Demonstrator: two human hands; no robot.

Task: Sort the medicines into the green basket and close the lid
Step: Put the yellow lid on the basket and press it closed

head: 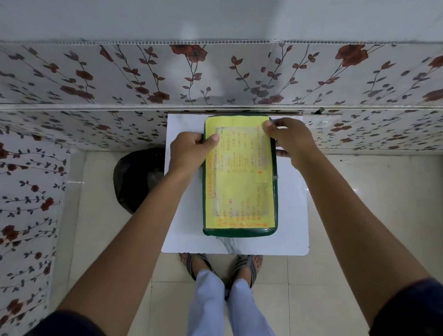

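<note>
The green basket [238,233] stands on a small white table [290,227], with its lid on top. The lid [241,177] is dark green and covered by a yellow sheet with orange handwriting. My left hand [189,151] grips the lid's far left edge, thumb on top of the yellow sheet. At the far right corner, my right hand [288,139] holds the lid with fingers over the edge. No medicines are visible; the inside of the basket is hidden under the lid.
A black bag [136,179] lies on the tiled floor left of the table. Floral panels [222,82] run along the wall behind and on the left. My feet in sandals [219,267] stand at the table's near edge.
</note>
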